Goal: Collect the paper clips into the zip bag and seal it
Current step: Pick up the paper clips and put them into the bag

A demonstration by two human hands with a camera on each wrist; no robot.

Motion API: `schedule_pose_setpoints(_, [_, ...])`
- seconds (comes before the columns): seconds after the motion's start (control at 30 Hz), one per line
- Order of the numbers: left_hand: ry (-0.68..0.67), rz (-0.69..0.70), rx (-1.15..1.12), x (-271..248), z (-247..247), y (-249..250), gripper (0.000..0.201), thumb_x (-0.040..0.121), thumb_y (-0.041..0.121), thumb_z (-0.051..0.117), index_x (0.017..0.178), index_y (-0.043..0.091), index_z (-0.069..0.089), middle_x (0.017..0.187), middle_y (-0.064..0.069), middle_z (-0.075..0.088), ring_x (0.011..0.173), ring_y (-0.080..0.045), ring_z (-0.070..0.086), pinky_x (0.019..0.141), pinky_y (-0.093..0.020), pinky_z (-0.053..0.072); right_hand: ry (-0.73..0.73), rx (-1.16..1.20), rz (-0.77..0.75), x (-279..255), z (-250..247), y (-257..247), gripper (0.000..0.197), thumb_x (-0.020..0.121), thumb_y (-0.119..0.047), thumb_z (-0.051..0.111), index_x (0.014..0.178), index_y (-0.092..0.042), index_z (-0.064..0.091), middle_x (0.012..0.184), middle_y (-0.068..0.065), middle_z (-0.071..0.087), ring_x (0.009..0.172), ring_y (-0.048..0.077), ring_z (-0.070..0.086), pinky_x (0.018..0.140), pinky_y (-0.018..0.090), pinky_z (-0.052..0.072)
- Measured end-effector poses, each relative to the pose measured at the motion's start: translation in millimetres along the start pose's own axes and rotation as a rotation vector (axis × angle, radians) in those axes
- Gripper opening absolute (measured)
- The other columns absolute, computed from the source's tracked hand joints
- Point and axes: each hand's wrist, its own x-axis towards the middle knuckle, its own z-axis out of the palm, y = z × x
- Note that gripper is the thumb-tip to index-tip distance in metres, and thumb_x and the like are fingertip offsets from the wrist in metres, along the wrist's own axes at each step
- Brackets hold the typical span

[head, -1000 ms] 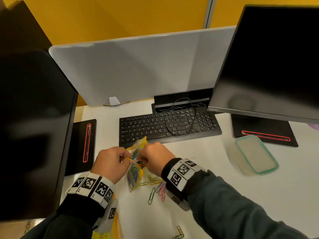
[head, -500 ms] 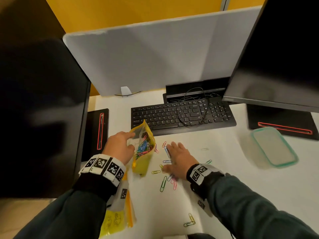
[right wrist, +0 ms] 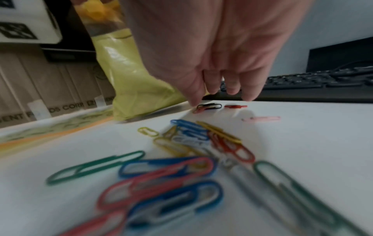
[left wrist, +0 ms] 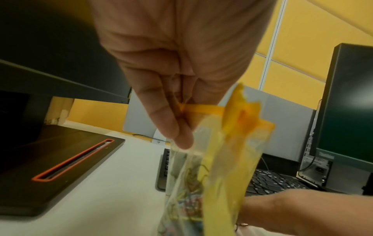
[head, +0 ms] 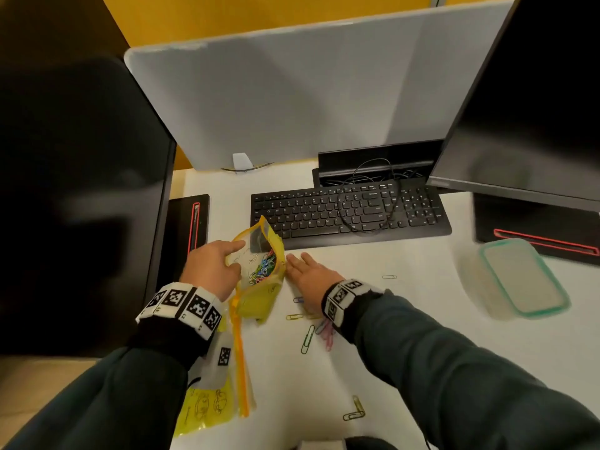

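Paper clips [right wrist: 181,159] lie loose on the white desk [head: 406,319] just in front of the black keyboard [head: 350,212], more already inside the yellow zip bag [head: 259,271]. Left hand [head: 211,267] pinches the bag's orange zip strip [left wrist: 201,109], holding it upright with mouth open, near the keyboard's left front corner. Right hand [head: 308,274] is spread flat, fingers straight, palm down over clips beside the bag.
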Motion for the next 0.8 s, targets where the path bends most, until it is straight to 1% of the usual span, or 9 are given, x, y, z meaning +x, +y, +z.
schedule_pose_setpoints(0.07, [0.013,-0.015,0.004,0,0,-3,0.041,0.084,0.008,0.061,0.122,0.022,0.058,0.131,-0.007,0.058,0.112,-0.025,0.058,0.098,-0.034,0.044,-0.045,-0.017,-0.002,6,-3,4,0.090,0.084,-0.008,0.063,0.148,-0.015,0.000,0.159,0.003,-0.006,0.146,0.028,-0.002,0.118,0.042,0.016])
schedule_pose_setpoints(0.17, [0.020,-0.023,0.003,0,0,-10,0.041,0.085,0.009,0.060,0.123,0.022,0.057,0.132,-0.006,0.056,0.113,-0.024,0.057,0.098,-0.033,0.043,-0.045,-0.027,-0.051,-6,1,6,0.077,0.089,-0.008,0.053,0.148,-0.014,0.005,0.159,0.004,-0.001,0.146,0.029,0.001,0.118,0.042,0.018])
schedule_pose_setpoints(0.3, [0.016,0.020,-0.041,0,4,-11,0.040,0.086,0.007,0.056,0.124,0.020,0.057,0.130,-0.006,0.058,0.088,-0.015,0.064,0.091,-0.030,0.049,-0.074,-0.064,-0.090,-45,24,9,0.080,0.087,-0.015,0.059,0.148,-0.015,0.007,0.159,0.002,0.001,0.146,0.025,0.004,0.116,0.041,0.022])
schedule_pose_setpoints(0.4, [0.012,0.047,-0.060,1,8,-7,0.039,0.087,0.005,0.052,0.123,0.020,0.057,0.128,-0.006,0.059,0.072,-0.010,0.063,0.080,-0.024,0.049,0.020,0.102,-0.013,-75,31,21,0.072,0.091,0.001,0.043,0.149,-0.020,0.005,0.159,0.000,-0.002,0.147,0.021,0.003,0.117,0.035,0.016])
schedule_pose_setpoints(0.47, [0.005,0.063,-0.059,2,12,-5,0.039,0.086,0.005,0.053,0.122,0.019,0.058,0.128,-0.006,0.060,0.080,-0.016,0.066,0.084,-0.027,0.050,0.179,0.257,0.162,-90,31,38,0.072,0.090,0.008,0.035,0.149,-0.018,0.003,0.159,0.002,-0.003,0.147,0.020,0.002,0.118,0.032,0.012])
schedule_pose_setpoints(0.53, [0.009,0.064,-0.038,2,14,-4,0.040,0.085,0.006,0.054,0.122,0.020,0.058,0.125,-0.007,0.063,0.096,-0.024,0.066,0.091,-0.036,0.051,0.308,0.385,0.423,-101,34,60,0.065,0.094,0.002,0.031,0.148,-0.013,-0.001,0.159,0.006,-0.006,0.147,0.023,-0.002,0.118,0.033,0.009])
schedule_pose_setpoints(0.6, [0.010,0.063,-0.015,1,16,-1,0.041,0.084,0.007,0.054,0.122,0.021,0.058,0.123,-0.008,0.064,0.102,-0.028,0.063,0.095,-0.037,0.049,0.309,0.460,0.591,-107,42,70,0.060,0.098,-0.008,0.029,0.148,-0.010,-0.002,0.158,0.010,-0.009,0.146,0.028,-0.006,0.119,0.038,0.006])
schedule_pose_setpoints(0.7, [0.012,0.065,0.012,2,19,5,0.041,0.084,0.008,0.054,0.123,0.021,0.057,0.126,-0.008,0.062,0.105,-0.029,0.061,0.095,-0.036,0.047,0.265,0.445,0.570,-96,54,60,0.057,0.099,-0.013,0.027,0.148,-0.009,-0.001,0.158,0.011,-0.010,0.145,0.031,-0.008,0.118,0.044,0.003])
schedule_pose_setpoints(0.8, [0.006,0.050,0.009,3,22,6,0.042,0.085,0.009,0.053,0.124,0.024,0.056,0.124,-0.007,0.063,0.105,-0.028,0.061,0.094,-0.039,0.049,0.225,0.399,0.432,-80,61,36,0.065,0.094,0.000,0.031,0.148,-0.010,-0.004,0.158,0.011,-0.012,0.145,0.031,-0.011,0.118,0.042,0.000])
